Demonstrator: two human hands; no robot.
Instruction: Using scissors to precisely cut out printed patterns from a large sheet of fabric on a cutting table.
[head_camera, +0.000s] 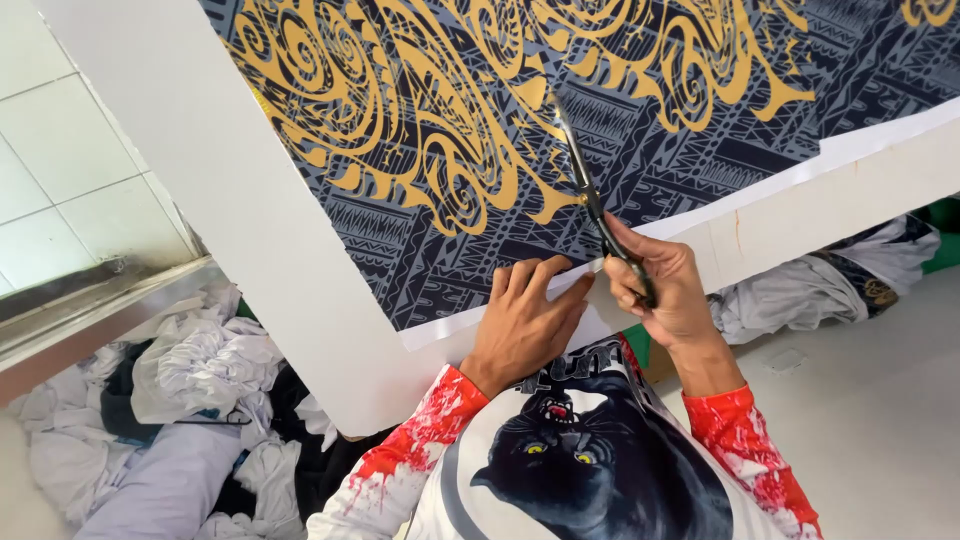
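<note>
Right hand (668, 290) fingers clamping scissors (590, 195), blades apart mid-frame over patterned sheet (480, 120); left hand (525, 320) fingers together, pressing its white lower edge flat on white tabletop (250, 230).

I see white wall tiles (60, 190) at left above a metal ledge (100, 300). Crumpled white cloth (200, 370) heaps below; pale floor (880, 420) lies right.

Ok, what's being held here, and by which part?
The right hand holds scissors by the handles, blades over the patterned sheet. The left hand grips nothing; it presses flat on the sheet's white edge.
</note>
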